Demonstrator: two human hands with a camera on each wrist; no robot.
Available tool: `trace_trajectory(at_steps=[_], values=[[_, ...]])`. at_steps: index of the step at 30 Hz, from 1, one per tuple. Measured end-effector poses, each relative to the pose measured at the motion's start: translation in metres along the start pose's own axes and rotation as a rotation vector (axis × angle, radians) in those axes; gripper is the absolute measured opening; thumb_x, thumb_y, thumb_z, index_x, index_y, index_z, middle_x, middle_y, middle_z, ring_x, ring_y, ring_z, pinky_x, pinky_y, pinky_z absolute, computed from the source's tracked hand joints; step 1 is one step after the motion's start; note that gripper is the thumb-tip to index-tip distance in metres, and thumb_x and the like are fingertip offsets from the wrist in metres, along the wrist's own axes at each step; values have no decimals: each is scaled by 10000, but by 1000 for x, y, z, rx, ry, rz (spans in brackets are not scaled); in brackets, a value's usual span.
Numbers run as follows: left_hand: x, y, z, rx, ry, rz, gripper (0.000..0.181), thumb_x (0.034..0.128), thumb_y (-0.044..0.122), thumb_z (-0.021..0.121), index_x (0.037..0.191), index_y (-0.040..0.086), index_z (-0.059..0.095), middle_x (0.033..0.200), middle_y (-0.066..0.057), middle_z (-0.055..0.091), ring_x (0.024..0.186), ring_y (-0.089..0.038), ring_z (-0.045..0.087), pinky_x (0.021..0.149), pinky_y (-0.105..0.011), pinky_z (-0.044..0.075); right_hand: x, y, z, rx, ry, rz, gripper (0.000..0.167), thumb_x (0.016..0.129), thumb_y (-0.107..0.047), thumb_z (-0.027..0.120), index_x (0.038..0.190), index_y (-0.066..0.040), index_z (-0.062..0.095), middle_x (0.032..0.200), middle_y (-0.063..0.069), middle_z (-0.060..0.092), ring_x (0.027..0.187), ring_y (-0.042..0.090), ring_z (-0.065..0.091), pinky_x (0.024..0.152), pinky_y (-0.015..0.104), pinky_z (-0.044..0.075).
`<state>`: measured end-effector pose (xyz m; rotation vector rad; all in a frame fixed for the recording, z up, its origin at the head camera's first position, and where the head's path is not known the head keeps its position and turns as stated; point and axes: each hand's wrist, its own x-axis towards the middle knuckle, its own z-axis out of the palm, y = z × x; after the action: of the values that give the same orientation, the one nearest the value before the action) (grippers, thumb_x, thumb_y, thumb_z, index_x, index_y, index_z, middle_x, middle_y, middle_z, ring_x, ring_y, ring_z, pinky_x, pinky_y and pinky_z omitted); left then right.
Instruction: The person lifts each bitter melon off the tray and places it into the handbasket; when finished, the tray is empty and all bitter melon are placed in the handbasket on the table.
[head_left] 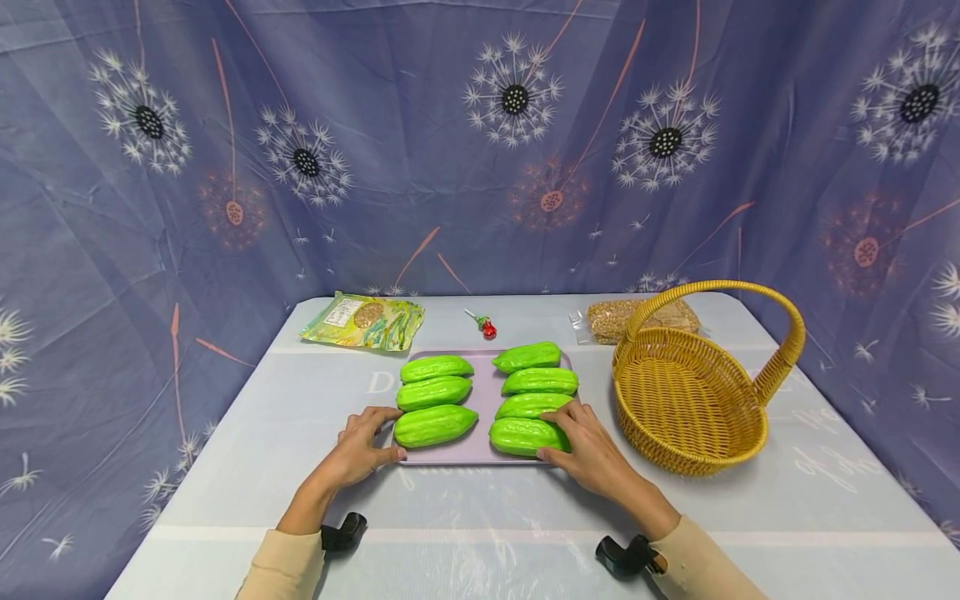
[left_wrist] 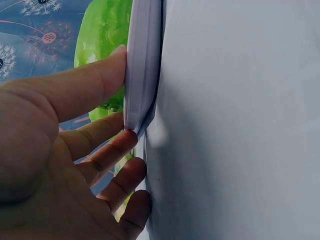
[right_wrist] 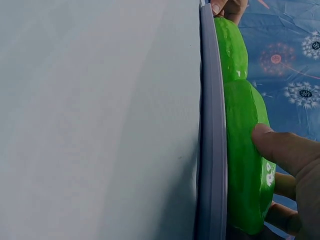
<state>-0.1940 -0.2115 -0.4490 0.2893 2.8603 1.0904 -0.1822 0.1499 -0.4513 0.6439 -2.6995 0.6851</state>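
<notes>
A pale purple tray [head_left: 483,451] lies on the table with two columns of green bitter melons. At the tray's front-left corner, my left hand [head_left: 360,450] rests its thumb against the rim [left_wrist: 142,65], with the other fingers loosely extended along the left side. Close to it lies the front-left bitter melon [head_left: 435,426]. My right hand [head_left: 592,450] holds the front-right bitter melon [head_left: 525,436], thumb at its near side and fingers over the right end. That bitter melon [right_wrist: 245,155] sits inside the tray's rim; part of its right end is hidden by my hand.
Right of the tray stands a yellow wicker basket [head_left: 690,454] with a tall handle. Behind are a patterned green and yellow packet [head_left: 366,321], a small red-and-green item [head_left: 485,324] and a clear bag of grain [head_left: 615,321]. A dandelion-print curtain [head_left: 420,167] hangs around the table.
</notes>
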Motion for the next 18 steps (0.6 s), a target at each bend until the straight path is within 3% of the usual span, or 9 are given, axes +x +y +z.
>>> trace_trajectory(at_steps=[7,18], values=[[1,-1,-1,-16,-24,-23,619,771,214,761,1323,99,506,1343,-120,475,1049,-243,410,819,-348,312,-1,0,-3,1,5,7,481,736,-290,794,1153,-111,636,1027,-13,520,968,157,484,817,348,418],[1,-1,-1,-13,-35,-14,627,788,205,746,1346,103,480,1357,-130,462,1037,-239,412,813,-356,294,-3,-1,-18,-11,56,-14,494,723,-283,803,1160,-127,632,1058,-3,548,982,155,490,821,364,437]])
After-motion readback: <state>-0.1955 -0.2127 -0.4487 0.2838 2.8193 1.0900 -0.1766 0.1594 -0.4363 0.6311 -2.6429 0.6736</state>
